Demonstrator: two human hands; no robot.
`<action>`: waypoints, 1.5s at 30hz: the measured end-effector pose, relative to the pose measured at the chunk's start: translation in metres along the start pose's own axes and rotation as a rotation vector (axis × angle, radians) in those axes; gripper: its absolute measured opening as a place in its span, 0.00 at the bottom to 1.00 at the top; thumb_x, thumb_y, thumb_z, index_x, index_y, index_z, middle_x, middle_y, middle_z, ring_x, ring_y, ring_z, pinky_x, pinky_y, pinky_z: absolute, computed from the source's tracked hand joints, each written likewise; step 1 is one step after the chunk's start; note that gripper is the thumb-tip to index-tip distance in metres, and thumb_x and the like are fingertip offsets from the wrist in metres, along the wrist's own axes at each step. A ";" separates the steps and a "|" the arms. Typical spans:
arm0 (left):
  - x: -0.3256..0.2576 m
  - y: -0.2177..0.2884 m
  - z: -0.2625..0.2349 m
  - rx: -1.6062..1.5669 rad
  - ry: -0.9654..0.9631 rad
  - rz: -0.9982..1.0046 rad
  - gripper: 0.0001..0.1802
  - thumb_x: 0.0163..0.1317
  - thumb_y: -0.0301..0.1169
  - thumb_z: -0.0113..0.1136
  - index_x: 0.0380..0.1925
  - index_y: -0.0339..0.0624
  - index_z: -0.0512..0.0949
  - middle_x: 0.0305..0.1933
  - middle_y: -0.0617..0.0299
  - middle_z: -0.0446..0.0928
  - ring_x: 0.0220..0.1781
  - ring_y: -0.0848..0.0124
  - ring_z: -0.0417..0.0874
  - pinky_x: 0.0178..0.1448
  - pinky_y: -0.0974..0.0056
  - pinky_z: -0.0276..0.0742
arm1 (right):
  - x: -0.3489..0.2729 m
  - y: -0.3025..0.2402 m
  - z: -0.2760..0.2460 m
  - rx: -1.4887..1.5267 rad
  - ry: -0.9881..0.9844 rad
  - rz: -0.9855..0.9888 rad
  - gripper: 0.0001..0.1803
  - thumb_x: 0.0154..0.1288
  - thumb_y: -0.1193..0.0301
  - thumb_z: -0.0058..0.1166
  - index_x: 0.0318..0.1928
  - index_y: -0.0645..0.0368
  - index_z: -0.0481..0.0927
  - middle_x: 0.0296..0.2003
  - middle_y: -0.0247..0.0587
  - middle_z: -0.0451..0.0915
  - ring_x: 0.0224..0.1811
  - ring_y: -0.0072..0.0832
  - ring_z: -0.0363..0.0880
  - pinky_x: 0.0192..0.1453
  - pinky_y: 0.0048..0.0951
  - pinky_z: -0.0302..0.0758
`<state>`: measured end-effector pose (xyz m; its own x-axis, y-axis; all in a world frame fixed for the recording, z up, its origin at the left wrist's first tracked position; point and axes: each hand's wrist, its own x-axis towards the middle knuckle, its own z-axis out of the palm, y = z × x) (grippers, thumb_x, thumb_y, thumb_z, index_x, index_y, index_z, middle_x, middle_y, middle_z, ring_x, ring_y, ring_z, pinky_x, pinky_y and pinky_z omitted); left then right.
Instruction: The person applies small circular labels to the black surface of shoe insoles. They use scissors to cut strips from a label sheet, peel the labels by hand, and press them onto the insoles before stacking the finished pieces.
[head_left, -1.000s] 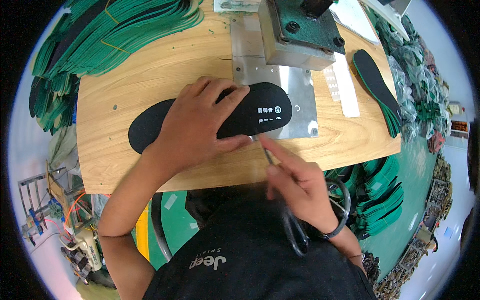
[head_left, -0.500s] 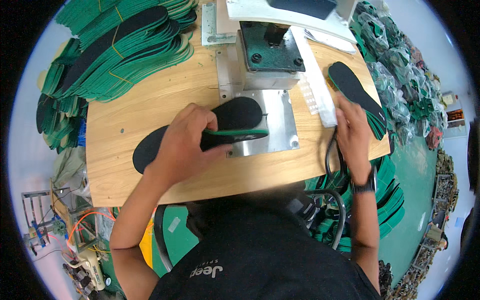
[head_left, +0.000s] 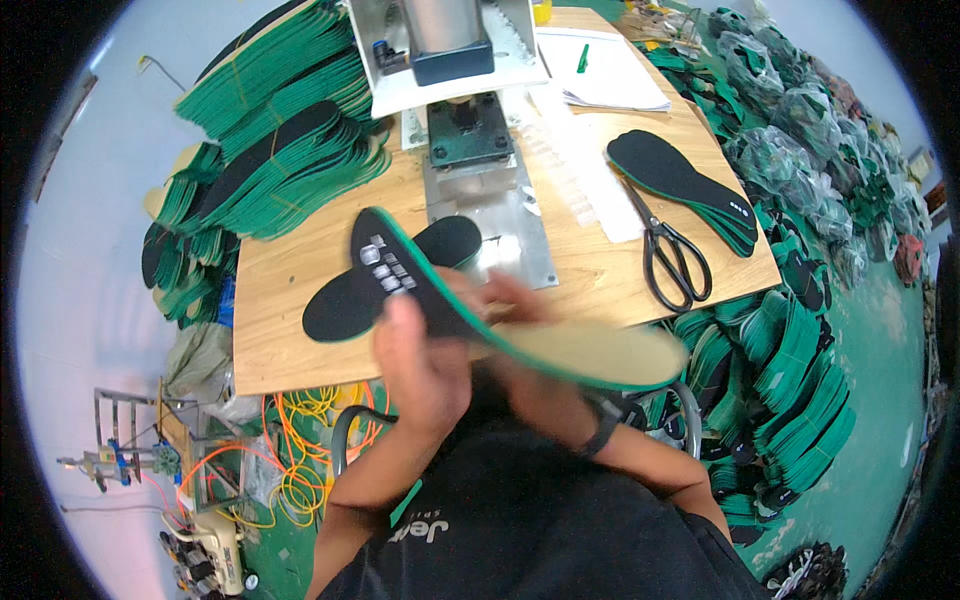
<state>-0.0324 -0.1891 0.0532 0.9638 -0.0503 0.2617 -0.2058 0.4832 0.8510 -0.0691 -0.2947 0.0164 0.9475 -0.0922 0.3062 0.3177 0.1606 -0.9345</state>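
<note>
I hold a long insole (head_left: 590,352) up above the table's near edge, in both hands. Its black top carries small grey stamped marks, its rim is green, and its tan underside faces me. My left hand (head_left: 415,365) grips it near the middle. My right hand (head_left: 535,395), with a dark wristband, holds it from below and is blurred. A second black insole (head_left: 345,300) lies flat on the wooden table (head_left: 290,345), its toe on the metal plate (head_left: 510,230) just beyond my hands.
A press machine (head_left: 450,50) stands at the back of the plate. Black scissors (head_left: 675,258) lie on the right beside a small stack of insoles (head_left: 685,180). Papers with a green pen (head_left: 600,75) are behind. Green insole piles (head_left: 275,160) cover the left; more lie on the floor (head_left: 790,400).
The left hand lifted off the insole it pressed on the plate. The right hand came back from the table's right, where the scissors now lie. Both hands now hold an insole up.
</note>
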 end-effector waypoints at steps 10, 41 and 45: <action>-0.008 -0.055 0.026 -0.021 0.012 -0.513 0.11 0.69 0.35 0.52 0.33 0.40 0.76 0.26 0.66 0.75 0.26 0.78 0.76 0.28 0.74 0.70 | 0.007 -0.011 -0.032 0.172 0.370 0.252 0.11 0.67 0.68 0.53 0.42 0.63 0.76 0.33 0.34 0.78 0.31 0.17 0.74 0.33 0.20 0.71; 0.131 -0.015 -0.142 1.374 -0.801 0.260 0.24 0.58 0.33 0.60 0.55 0.36 0.72 0.61 0.50 0.69 0.64 0.53 0.66 0.66 0.55 0.62 | 0.096 0.042 -0.039 -0.933 0.381 -0.189 0.25 0.64 0.72 0.57 0.10 0.65 0.69 0.07 0.46 0.64 0.08 0.34 0.62 0.17 0.35 0.56; 0.130 -0.016 -0.142 1.388 -0.800 0.257 0.24 0.58 0.31 0.59 0.55 0.36 0.72 0.61 0.50 0.69 0.64 0.54 0.67 0.66 0.56 0.62 | 0.112 0.044 -0.040 -0.965 0.405 -0.396 0.24 0.64 0.72 0.57 0.11 0.65 0.70 0.07 0.45 0.65 0.08 0.31 0.63 0.16 0.32 0.56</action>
<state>0.1204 -0.0790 0.0092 0.6432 -0.7290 0.2341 -0.7527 -0.5460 0.3678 0.0494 -0.3372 0.0022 0.6478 -0.3093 0.6962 0.2662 -0.7644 -0.5873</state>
